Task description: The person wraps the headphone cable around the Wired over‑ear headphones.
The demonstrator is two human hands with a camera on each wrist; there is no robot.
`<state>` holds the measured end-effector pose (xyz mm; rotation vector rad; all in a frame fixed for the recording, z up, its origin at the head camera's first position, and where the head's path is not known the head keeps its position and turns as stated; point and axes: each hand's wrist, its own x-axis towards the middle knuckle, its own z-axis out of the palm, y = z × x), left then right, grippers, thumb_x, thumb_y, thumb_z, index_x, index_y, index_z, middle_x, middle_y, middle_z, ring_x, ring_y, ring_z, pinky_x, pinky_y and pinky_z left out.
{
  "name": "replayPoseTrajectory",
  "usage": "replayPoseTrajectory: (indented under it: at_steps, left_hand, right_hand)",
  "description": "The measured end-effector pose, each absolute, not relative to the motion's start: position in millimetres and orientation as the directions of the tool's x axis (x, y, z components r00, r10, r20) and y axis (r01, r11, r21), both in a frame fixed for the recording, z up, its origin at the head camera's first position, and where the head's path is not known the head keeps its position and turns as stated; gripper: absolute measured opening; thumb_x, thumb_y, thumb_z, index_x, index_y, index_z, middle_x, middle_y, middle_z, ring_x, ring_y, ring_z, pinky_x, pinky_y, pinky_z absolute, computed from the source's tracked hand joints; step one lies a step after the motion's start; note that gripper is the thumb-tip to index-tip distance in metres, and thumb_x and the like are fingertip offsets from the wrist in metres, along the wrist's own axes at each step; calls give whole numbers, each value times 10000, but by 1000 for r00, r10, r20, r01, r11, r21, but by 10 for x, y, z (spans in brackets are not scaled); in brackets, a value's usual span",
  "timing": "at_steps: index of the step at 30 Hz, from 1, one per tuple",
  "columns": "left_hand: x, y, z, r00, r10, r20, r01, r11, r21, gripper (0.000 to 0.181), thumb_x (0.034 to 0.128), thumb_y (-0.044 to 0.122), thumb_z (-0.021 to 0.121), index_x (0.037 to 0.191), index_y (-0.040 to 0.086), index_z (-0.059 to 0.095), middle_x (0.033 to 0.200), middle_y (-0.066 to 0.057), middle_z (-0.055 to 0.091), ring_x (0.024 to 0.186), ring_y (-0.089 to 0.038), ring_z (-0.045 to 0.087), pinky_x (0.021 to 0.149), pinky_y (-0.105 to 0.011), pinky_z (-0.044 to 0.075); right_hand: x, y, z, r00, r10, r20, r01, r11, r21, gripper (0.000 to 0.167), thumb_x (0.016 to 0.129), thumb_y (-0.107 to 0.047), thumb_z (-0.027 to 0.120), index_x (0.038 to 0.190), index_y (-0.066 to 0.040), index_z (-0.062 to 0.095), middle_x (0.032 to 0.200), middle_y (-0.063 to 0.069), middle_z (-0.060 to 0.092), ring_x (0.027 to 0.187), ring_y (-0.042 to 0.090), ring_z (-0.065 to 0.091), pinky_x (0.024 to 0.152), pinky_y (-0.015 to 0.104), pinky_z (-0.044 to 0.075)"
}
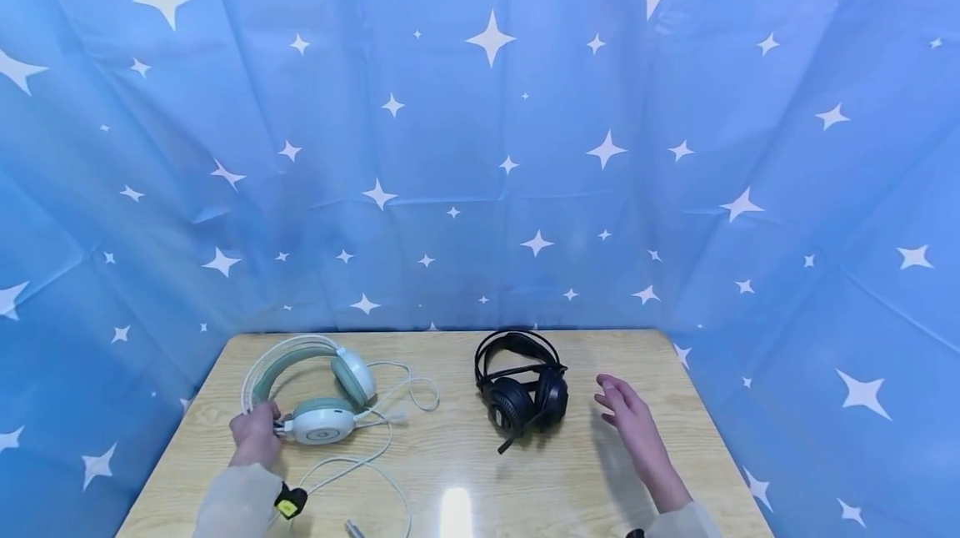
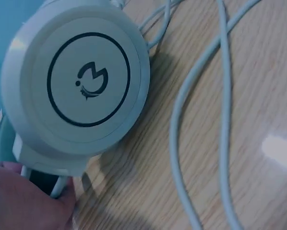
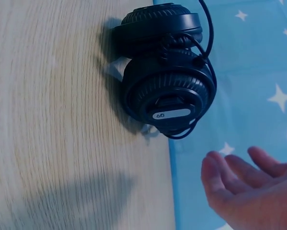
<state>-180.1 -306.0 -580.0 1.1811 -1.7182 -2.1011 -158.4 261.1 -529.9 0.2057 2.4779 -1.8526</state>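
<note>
White headphones with mint-green padding (image 1: 325,425) are at the table's left side. My left hand (image 1: 257,431) grips their headband near the lower earcup; in the left wrist view that white earcup (image 2: 88,81) fills the upper left, and the hand (image 2: 28,201) is partly cut off below it. A black headset (image 1: 521,392) with a microphone boom lies right of the middle. To its right my right hand (image 1: 633,429) hovers, fingers relaxed and apart from it. The right wrist view shows the black headset's earcup (image 3: 169,96) and the hand (image 3: 253,187) holding nothing.
A white cable (image 1: 390,429) loops over the wooden table (image 1: 585,488) from the white headphones. Its metallic plug (image 1: 354,529) lies near the front edge. Behind and beside the table hangs a blue star-patterned cloth (image 1: 465,129).
</note>
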Motion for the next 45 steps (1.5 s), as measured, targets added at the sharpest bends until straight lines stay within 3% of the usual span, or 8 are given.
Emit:
replayPoseTrajectory:
  at_steps: [2,5,9,13,20,28,36,45]
  left_hand:
    - [-1787,-3022,-5774,-673,-587,-450,-269,-372,888,356,932,-45,479,1281,-88,424,1058,-103,524,843,-123,619,782,-237,576]
    - [-1774,-2959,-5736,-661,-607,-441,-206,-419,885,356,1029,52,475,1377,14,408,1043,-49,575,838,-80,630,804,-219,559]
    - [-1795,-2883,-5671,-630,-638,-443,-125,-480,869,157,1069,234,513,1198,232,424,1021,32,494,715,-51,512,650,-188,476]
    - [-1848,-2822,-5582,-608,-658,-445,-39,-535,844,166,1038,328,613,1103,234,492,874,62,451,577,-49,416,528,-187,391]
    - [-1890,-2690,-5339,-683,-657,-319,152,-555,818,41,1004,174,687,978,143,676,650,76,426,431,-31,333,404,-178,291]
    - [-1752,-2499,-5069,-815,-571,-92,247,-487,838,188,1035,90,611,1205,104,692,657,59,441,401,-28,311,374,-175,225]
    - [-1682,-2222,-4797,-878,-446,175,367,-393,843,221,1008,-56,565,1039,124,690,629,37,499,397,-21,341,402,-262,131]
    - [-1582,-1879,-4574,-902,-264,343,427,-410,806,375,972,-144,500,1078,144,715,636,39,505,416,-110,250,419,-341,89]
  right_hand:
    - [-1578,2609,-5300,-991,86,-105,125,274,-954,613,1125,-433,356,1511,38,422,1565,251,426,1366,416,506,1019,364,515]
    - [-1572,2599,-5289,-992,84,-95,114,264,-958,598,1127,-427,351,1502,30,446,1553,237,452,1341,393,536,959,276,521]
    - [-1559,2573,-5252,-993,77,-88,105,251,-962,595,1127,-432,349,1492,21,471,1539,220,479,1274,262,606,927,235,518]
    - [-1539,2538,-5205,-995,61,-79,90,219,-972,589,1126,-432,351,1484,17,484,1531,214,489,1204,127,629,942,259,525]
    - [-1523,2444,-5157,-998,38,-45,51,174,-983,566,1121,-425,383,1439,17,538,1483,208,539,1161,130,657,930,281,540]
    - [-1494,2257,-5041,-999,-12,-33,31,140,-990,532,1118,-398,417,1385,31,583,1421,210,586,1167,207,667,935,322,547]
    - [-1472,2017,-4924,-993,-116,32,-46,121,-992,450,1123,-308,435,1343,46,604,1354,217,635,1138,188,676,941,396,548]
    - [-1481,1622,-4798,-937,-318,146,-199,141,-970,367,1098,-218,507,1380,4,585,1391,219,608,1244,369,619,966,361,543]
